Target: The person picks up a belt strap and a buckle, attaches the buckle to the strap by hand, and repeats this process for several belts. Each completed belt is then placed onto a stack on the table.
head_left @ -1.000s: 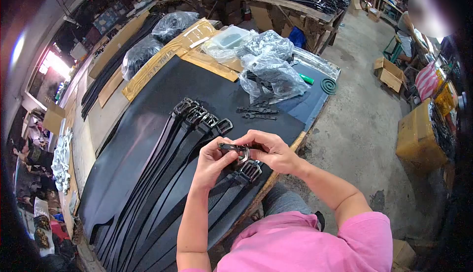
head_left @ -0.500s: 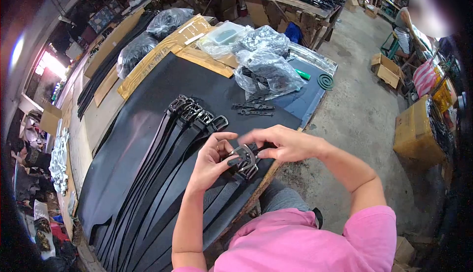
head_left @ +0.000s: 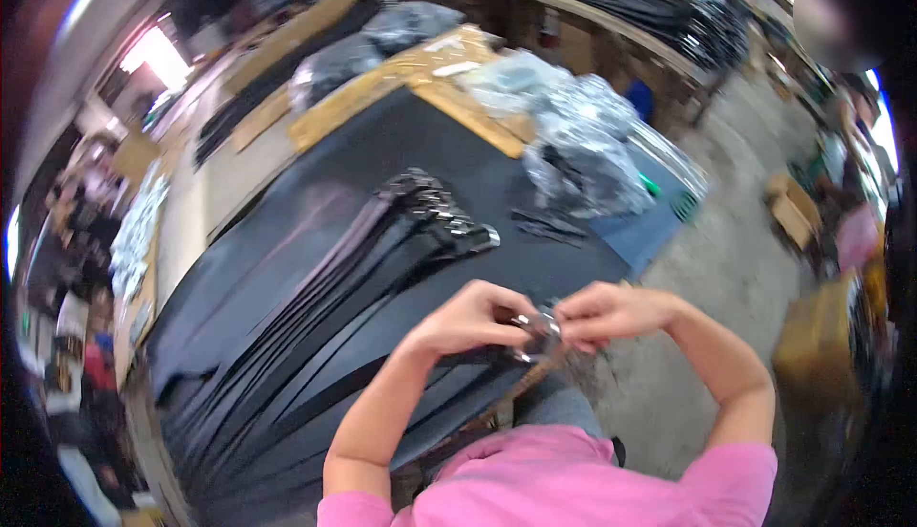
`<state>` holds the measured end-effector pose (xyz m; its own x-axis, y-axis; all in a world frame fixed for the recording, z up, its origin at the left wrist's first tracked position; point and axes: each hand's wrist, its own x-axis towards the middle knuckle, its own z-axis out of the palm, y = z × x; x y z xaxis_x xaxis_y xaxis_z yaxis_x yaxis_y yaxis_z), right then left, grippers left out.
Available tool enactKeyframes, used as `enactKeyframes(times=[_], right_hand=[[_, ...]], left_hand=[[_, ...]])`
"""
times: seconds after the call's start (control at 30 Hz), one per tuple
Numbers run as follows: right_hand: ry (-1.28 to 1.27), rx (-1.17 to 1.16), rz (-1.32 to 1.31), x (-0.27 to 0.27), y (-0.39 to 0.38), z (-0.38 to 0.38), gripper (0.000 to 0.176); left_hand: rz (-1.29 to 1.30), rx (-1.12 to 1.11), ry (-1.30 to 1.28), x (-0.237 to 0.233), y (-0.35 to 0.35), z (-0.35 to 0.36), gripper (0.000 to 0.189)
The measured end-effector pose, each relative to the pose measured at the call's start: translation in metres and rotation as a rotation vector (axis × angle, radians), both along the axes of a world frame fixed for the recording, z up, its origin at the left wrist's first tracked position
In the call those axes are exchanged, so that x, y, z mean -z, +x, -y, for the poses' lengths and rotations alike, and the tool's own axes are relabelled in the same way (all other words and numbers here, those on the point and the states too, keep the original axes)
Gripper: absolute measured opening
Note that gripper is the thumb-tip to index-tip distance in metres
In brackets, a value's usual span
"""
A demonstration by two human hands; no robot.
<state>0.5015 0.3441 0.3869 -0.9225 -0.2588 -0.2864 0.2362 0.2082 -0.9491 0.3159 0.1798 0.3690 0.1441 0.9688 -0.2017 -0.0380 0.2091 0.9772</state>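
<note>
A silvery belt buckle [head_left: 542, 337], smeared by motion, sits between my two hands near the table's front edge. My left hand [head_left: 475, 322] is closed on the buckle's left side, thumb and fingers pinching it. My right hand [head_left: 611, 315] is pinched at the buckle's right side; anything small between those fingertips is too blurred to make out. A black strap runs left from under my left hand. Further left lies a row of black belts [head_left: 368, 240], with their buckles [head_left: 439, 207] bunched at the far end.
Small dark strips [head_left: 549, 226] lie beyond my hands, near a clear plastic bag [head_left: 587, 169]. A green coil [head_left: 685, 205] lies at the table's right corner. Flattened cardboard [head_left: 382, 78] borders the black sheet. Boxes [head_left: 815, 341] stand on the floor at right.
The view has swung, so the table sits further right. My right hand has come from above the buckle to its right side, and my left hand still grips the buckle.
</note>
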Motion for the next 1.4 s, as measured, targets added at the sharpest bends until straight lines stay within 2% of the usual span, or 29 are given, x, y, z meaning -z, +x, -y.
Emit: enactKeyframes(times=[0.03,0.13,0.2,0.23,0.4,0.5,0.6,0.7,0.73,0.83,0.87,0.97,1.0,1.03,1.07,1.1,1.13,1.17,1.23,1.3,1.33,1.37,1.4], right_hand=[[0.08,-0.018,-0.126,-0.003,-0.001,0.004,0.024],[0.302,0.016,-0.14,-0.009,0.002,0.016,0.015],[0.469,0.093,-0.133,-0.016,0.007,0.029,0.011],[0.415,0.121,-0.126,-0.004,0.012,0.03,0.012],[0.026,0.072,0.232,-0.01,0.014,0.02,0.019],[0.056,-0.082,0.222,-0.025,0.014,0.017,0.022],[0.102,-0.105,0.224,-0.025,0.014,0.02,0.018],[0.117,-0.028,0.18,-0.02,0.015,0.026,0.016],[0.167,0.024,0.172,-0.023,0.013,0.033,0.013],[0.252,0.139,0.131,-0.011,0.016,0.035,0.011],[0.198,0.225,0.082,-0.01,0.014,0.037,0.009],[0.214,0.481,0.039,-0.021,0.004,0.013,0.008],[0.183,0.614,0.023,-0.025,-0.001,-0.001,0.009],[0.044,0.658,-0.09,-0.011,0.001,-0.036,0.012],[0.011,0.96,-0.308,0.004,0.0,-0.046,0.012],[-0.016,0.884,-0.247,0.006,0.002,-0.079,0.012],[0.03,0.891,-0.24,0.003,-0.006,-0.085,0.015],[0.077,0.898,-0.232,-0.001,-0.014,-0.09,0.019],[0.271,0.683,-0.245,0.0,-0.027,-0.117,0.022],[0.263,0.778,-0.28,0.0,-0.032,-0.151,0.018],[0.207,0.98,-0.371,0.005,-0.038,-0.157,0.019],[0.138,1.074,-0.374,0.005,-0.04,-0.173,0.022],[0.065,1.169,-0.384,0.006,-0.042,-0.191,0.027]], left_hand=[[-0.053,0.018,0.066,-0.004,0.003,0.0,0.02],[-0.062,0.149,0.052,-0.003,0.013,-0.003,0.023],[-0.198,0.156,0.119,0.002,0.018,-0.003,0.028],[-0.225,0.166,0.112,-0.004,0.021,0.0,0.03],[-0.029,0.149,0.03,-0.01,0.023,0.004,0.029],[-0.042,0.154,0.032,-0.008,0.026,0.002,0.027],[-0.03,0.158,0.07,-0.006,0.027,0.004,0.024],[-0.01,0.153,0.107,-0.003,0.025,0.008,0.024],[-0.113,0.147,0.143,-0.001,0.024,0.008,0.026],[-0.164,0.042,0.235,-0.004,0.027,0.015,0.031],[-0.265,0.065,0.193,-0.006,0.023,0.017,0.038],[-0.529,-0.307,0.552,0.007,0.014,0.032,0.051],[-0.603,-0.386,0.562,0.007,0.007,0.047,0.066],[-0.66,-0.446,0.492,0.008,-0.003,0.063,0.067],[-0.793,-0.542,0.482,0.019,-0.014,0.08,0.06],[-0.86,-0.578,0.474,0.025,-0.027,0.102,0.053],[-0.945,-0.546,0.413,0.024,-0.039,0.129,0.049],[-1.116,-0.544,0.471,0.032,-0.056,0.155,0.048],[-1.32,-0.645,0.327,0.021,-0.079,0.218,0.042],[-1.443,-0.81,0.144,0.012,-0.109,0.289,0.035],[-1.52,-0.845,0.073,0.004,-0.121,0.328,0.034],[-1.613,-0.873,-0.164,-0.001,-0.132,0.365,0.036],[-1.721,-0.909,-0.226,-0.011,-0.139,0.4,0.039]])
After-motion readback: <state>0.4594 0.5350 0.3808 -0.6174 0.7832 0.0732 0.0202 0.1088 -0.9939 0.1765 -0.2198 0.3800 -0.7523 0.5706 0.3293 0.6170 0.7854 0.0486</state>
